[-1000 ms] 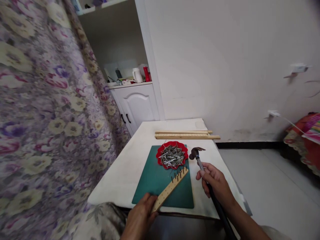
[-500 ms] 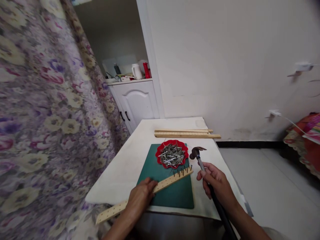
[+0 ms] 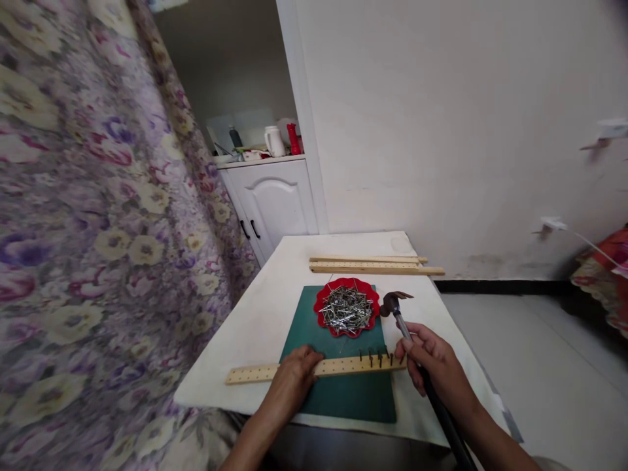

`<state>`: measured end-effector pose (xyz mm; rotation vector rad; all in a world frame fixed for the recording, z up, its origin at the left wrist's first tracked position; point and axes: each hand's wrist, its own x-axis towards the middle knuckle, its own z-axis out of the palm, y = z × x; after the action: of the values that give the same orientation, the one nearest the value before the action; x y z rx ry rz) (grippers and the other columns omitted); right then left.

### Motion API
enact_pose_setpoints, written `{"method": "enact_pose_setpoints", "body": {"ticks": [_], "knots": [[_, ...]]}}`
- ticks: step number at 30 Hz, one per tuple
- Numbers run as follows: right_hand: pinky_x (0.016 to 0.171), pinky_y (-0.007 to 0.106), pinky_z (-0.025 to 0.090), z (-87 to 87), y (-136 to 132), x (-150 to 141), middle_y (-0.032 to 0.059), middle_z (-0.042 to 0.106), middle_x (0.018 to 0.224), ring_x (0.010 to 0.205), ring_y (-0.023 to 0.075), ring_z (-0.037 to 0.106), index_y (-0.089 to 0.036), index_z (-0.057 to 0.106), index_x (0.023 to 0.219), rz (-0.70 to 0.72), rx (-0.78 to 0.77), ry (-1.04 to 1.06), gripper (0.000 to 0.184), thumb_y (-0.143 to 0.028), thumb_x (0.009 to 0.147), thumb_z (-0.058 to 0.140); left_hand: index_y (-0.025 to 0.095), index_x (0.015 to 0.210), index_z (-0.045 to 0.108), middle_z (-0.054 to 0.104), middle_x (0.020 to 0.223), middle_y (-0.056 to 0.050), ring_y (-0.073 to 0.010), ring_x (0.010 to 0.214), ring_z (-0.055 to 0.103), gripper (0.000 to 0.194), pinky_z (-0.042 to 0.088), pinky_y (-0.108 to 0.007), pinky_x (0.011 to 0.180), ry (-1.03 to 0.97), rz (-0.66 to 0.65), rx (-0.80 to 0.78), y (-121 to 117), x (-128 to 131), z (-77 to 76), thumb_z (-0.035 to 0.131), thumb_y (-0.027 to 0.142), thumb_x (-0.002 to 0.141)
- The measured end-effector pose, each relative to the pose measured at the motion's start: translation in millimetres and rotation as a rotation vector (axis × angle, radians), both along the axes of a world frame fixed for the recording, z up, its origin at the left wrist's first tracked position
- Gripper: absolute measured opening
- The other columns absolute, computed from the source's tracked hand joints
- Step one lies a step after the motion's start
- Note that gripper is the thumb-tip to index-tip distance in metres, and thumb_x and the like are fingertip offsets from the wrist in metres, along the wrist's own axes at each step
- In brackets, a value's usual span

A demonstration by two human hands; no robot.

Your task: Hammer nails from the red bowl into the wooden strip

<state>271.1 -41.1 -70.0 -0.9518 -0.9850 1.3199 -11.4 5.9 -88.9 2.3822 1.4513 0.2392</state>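
L hand (image 3: 296, 374) on the wood strip (image 3: 338, 366), R hand (image 3: 434, 360) on the hammer (image 3: 441, 409)!
Fingers of my L curled over the strip approx mid-length, gripping it flat across the green mat (image 3: 350, 400) nr the table's (image 3: 245, 350) front edge, dark nails (image 3: 380, 362) upright twd its R end; my R's wrapped round the handle, head up, claw to the R, w/ the red bowl (image 3: 346, 332) of loose nails on the mat's far edge & spare strips (image 3: 366, 268) along the table's back edge.
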Motion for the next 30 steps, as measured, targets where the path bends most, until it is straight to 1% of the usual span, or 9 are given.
{"method": "enact_pose_setpoints", "body": {"ticks": [3,5,9,14,19,22,25,28,30], "knots": [[0.026,0.017,0.034,-0.9,3,-1,-0.0010,0.060,0.071,0.032,0.0038,0.039,-0.018,0.051,0.104,-0.006,0.013,0.003,0.035,-0.042,0.081,0.061,0.022,0.109,0.061,0.060,0.106,-0.006,-0.0199,0.099,0.055,0.033,0.041,-0.029,0.088,-0.116,0.018,0.010,0,-4,1.6,0.051,0.015,0.078],[0.026,0.016,0.035,-1.1,5,-1,-0.0009,0.060,0.072,0.033,0.0037,0.040,-0.017,0.051,0.104,-0.008,0.015,0.002,0.034,-0.041,0.082,0.060,0.021,0.104,0.061,0.060,0.103,-0.007,-0.0196,0.098,0.056,0.025,0.042,-0.030,0.087,-0.196,0.042,0.059,4,-2,7.7,0.049,0.020,0.083],[0.027,0.016,0.035,-3.1,9,-2,-0.0008,0.060,0.072,0.033,0.0038,0.041,-0.017,0.051,0.105,-0.016,0.020,-0.005,0.033,-0.040,0.083,0.060,0.021,0.096,0.061,0.062,0.095,-0.006,-0.0189,0.092,0.056,0.020,0.043,-0.029,0.082,-0.270,0.050,0.171,26,23,21.5,0.043,0.022,0.087],[0.027,0.016,0.034,-5.9,13,-5,-0.0010,0.060,0.073,0.032,0.0031,0.040,-0.017,0.051,0.105,-0.012,0.024,0.009,0.032,-0.039,0.083,0.059,0.018,0.092,0.062,0.061,0.098,-0.009,-0.0212,0.093,0.056,0.017,0.042,-0.029,0.077,-0.075,0.108,0.241,67,69,19.9,0.047,0.020,0.085],[0.027,0.016,0.033,-1.2,12,-4,-0.0008,0.061,0.073,0.032,0.0031,0.040,-0.017,0.052,0.104,-0.019,0.007,0.015,0.033,-0.040,0.082,0.060,0.017,0.088,0.062,0.062,0.097,-0.010,-0.0214,0.088,0.059,0.017,0.041,-0.029,0.071,0.113,0.154,0.203,87,89,8.2,0.046,0.022,0.086],[0.027,0.016,0.034,1.3,11,-2,-0.0010,0.061,0.072,0.032,0.0034,0.040,-0.017,0.051,0.104,-0.025,0.014,0.012,0.033,-0.039,0.081,0.060,0.017,0.089,0.061,0.062,0.096,-0.009,-0.0199,0.086,0.059,0.018,0.041,-0.027,0.069,0.168,0.167,0.204,86,90,8.7,0.044,0.022,0.087],[0.026,0.016,0.033,1.8,11,-1,-0.0009,0.061,0.073,0.032,0.0032,0.040,-0.016,0.050,0.104,-0.032,0.022,0.010,0.033,-0.037,0.081,0.060,0.018,0.087,0.059,0.061,0.097,-0.008,-0.0196,0.085,0.059,0.018,0.041,-0.026,0.065,0.180,0.182,0.252,79,88,16.1,0.042,0.022,0.088],[0.026,0.015,0.031,2.1,11,-4,-0.0019,0.060,0.071,0.031,0.0021,0.040,-0.015,0.051,0.103,-0.051,0.031,0.000,0.032,-0.036,0.081,0.061,0.019,0.087,0.058,0.062,0.089,-0.006,-0.0179,0.079,0.059,0.019,0.041,-0.026,0.065,0.086,0.165,0.306,60,85,25.4,0.039,0.022,0.089],[0.027,0.014,0.030,2.2,11,-7,-0.0033,0.059,0.069,0.029,0.0009,0.038,-0.016,0.051,0.102,-0.075,0.041,-0.014,0.031,-0.035,0.080,0.062,0.019,0.087,0.057,0.062,0.083,-0.004,-0.0164,0.076,0.058,0.019,0.041,-0.025,0.066,-0.044,0.105,0.342,39,85,29.9,0.038,0.022,0.091]]}}
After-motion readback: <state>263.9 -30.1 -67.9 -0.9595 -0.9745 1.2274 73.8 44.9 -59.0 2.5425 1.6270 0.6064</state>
